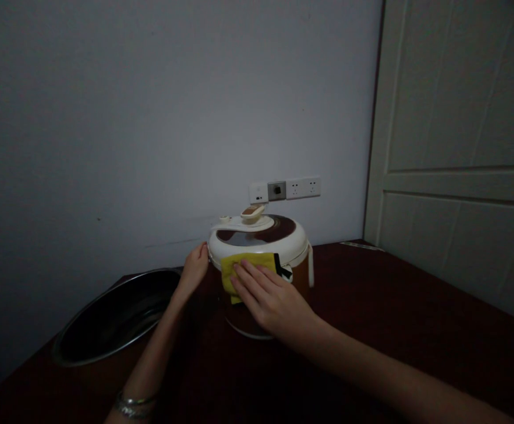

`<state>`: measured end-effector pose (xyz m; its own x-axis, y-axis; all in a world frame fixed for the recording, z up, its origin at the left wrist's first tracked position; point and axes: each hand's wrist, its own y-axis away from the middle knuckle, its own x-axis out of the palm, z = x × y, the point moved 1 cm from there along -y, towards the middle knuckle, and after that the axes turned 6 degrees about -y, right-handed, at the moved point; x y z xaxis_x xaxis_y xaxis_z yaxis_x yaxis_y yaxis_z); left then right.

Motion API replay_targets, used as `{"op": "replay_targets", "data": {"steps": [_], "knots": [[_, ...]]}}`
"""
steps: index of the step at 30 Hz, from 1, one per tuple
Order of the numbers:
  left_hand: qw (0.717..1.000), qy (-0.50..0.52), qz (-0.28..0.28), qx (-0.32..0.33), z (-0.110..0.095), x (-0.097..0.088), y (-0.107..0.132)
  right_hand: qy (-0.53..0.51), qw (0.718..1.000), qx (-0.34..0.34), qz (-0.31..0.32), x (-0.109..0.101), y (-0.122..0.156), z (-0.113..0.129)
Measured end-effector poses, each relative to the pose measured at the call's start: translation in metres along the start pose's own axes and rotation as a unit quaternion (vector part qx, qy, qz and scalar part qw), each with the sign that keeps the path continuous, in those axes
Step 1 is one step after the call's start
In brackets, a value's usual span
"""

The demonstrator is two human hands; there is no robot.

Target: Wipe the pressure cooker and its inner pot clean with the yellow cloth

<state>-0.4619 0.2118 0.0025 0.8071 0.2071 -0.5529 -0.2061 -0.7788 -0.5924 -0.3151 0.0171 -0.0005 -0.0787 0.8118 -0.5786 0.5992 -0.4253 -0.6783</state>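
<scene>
A rice cooker (pixel 283 235) with a white lid and brown body stands on a dark red table (pixel 371 330) near the wall. My right hand (pixel 268 297) lies flat with fingers stretched out, pressing a yellow cloth (pixel 257 262) against the cooker's front side just under the lid rim. My left hand (pixel 194 268) is curled against the cooker's left side at the lid edge, steadying it. A bracelet shows on my left wrist.
A large shallow metal basin (pixel 110 321) sits on the table left of the cooker. Wall sockets (pixel 285 189) are mounted just behind the cooker. A pale panelled door (pixel 460 147) stands at the right. The room is dim.
</scene>
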Motion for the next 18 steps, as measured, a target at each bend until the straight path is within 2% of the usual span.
{"op": "replay_targets", "data": {"steps": [5, 10, 13, 18], "knots": [[1.000, -0.029, -0.002, -0.010, -0.001, 0.004, 0.002, -0.077, 0.997, -0.015, -0.009, -0.024, 0.029, -0.026], [0.999, -0.034, -0.004, -0.007, -0.004, 0.005, 0.004, -0.182, 0.983, -0.001, 0.007, -0.033, 0.048, -0.047], [0.999, -0.031, -0.009, -0.019, -0.006, 0.006, 0.005, -0.184, 0.983, -0.015, 0.008, -0.033, 0.042, -0.046], [1.000, -0.021, -0.014, -0.003, -0.002, 0.007, 0.004, -0.148, 0.987, -0.054, 0.033, -0.027, 0.010, -0.030]]}}
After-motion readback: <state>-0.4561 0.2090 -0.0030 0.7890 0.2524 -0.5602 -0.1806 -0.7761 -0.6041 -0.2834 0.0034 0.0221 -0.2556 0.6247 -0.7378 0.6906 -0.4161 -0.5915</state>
